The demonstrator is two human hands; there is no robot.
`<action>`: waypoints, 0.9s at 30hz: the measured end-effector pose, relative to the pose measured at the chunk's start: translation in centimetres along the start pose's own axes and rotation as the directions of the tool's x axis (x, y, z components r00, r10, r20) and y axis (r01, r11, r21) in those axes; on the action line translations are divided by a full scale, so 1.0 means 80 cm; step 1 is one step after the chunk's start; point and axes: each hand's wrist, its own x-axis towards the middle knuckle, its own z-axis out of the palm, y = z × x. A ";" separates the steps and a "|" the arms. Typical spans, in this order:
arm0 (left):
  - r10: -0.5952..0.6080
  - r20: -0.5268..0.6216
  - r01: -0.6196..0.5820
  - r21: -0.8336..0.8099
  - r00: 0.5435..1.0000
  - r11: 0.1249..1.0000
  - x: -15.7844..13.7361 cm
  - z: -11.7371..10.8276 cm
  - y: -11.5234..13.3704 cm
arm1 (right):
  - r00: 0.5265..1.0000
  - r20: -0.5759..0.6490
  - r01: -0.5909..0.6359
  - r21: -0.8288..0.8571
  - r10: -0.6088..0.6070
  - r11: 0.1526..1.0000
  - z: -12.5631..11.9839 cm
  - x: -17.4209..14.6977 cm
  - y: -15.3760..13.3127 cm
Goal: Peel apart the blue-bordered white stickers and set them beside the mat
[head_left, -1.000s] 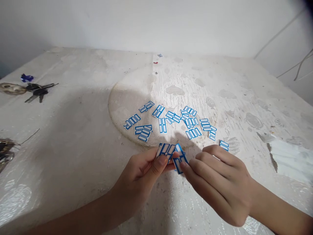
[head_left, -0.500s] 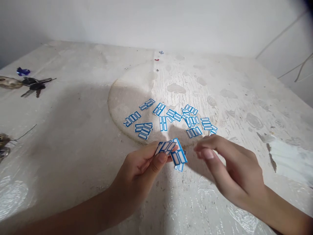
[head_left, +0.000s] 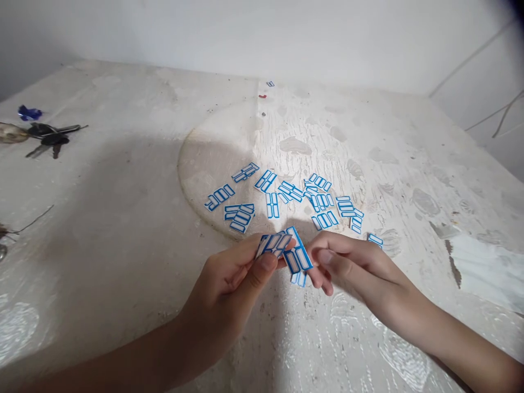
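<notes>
Small blue-and-white paper pieces (head_left: 275, 244) are pinched between the thumb and fingers of my left hand (head_left: 239, 281). They overlap like a fan, and a larger piece (head_left: 298, 252) sticks out to the right. My right hand (head_left: 364, 273) is close beside that piece's right edge, with thumb and index finger pressed together and the other fingers reaching behind. I cannot make out whether it grips a piece or only touches it. Beyond my hands several similar blue-and-white pieces (head_left: 272, 205) lie scattered, some overlapping. One lone piece (head_left: 375, 240) lies just behind my right hand.
On the patterned table cover (head_left: 123, 245), a bunch of keys (head_left: 53, 137) and a crumpled blue scrap (head_left: 29, 113) lie at the left. A pale torn sheet (head_left: 487, 270) is at the right. A red bit (head_left: 262, 96) lies near the white wall (head_left: 262, 38).
My right hand has moved left, up to the pieces held in my left hand. The pieces on the table behind it show more fully. My left hand stays nearly in place.
</notes>
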 end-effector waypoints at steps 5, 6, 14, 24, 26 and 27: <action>0.006 0.007 -0.006 0.020 1.000 1.000 0.000 -0.002 0.003 | 1.000 0.001 -0.024 0.062 0.024 0.998 0.004 0.003 -0.006; 0.004 0.015 -0.004 0.022 1.000 1.000 0.000 -0.002 0.004 | 1.000 -0.009 -0.020 0.065 0.020 0.998 0.004 0.003 -0.006; 0.066 0.145 -0.078 0.083 0.987 0.993 -0.002 -0.005 -0.001 | 0.997 -0.016 -0.075 0.084 0.076 0.994 0.003 0.001 -0.005; 0.087 0.140 -0.108 0.155 0.986 0.982 -0.001 -0.007 -0.008 | 0.999 -0.044 -0.007 0.104 0.012 0.995 0.009 0.002 -0.002; 0.075 0.131 -0.098 0.179 0.989 0.979 -0.003 -0.007 -0.010 | 0.999 -0.053 0.002 0.133 0.005 0.991 0.011 0.004 -0.001; 0.061 0.129 -0.085 0.188 0.990 0.978 -0.004 -0.007 -0.011 | 0.997 -0.071 0.003 0.132 0.007 0.991 0.011 0.005 0.000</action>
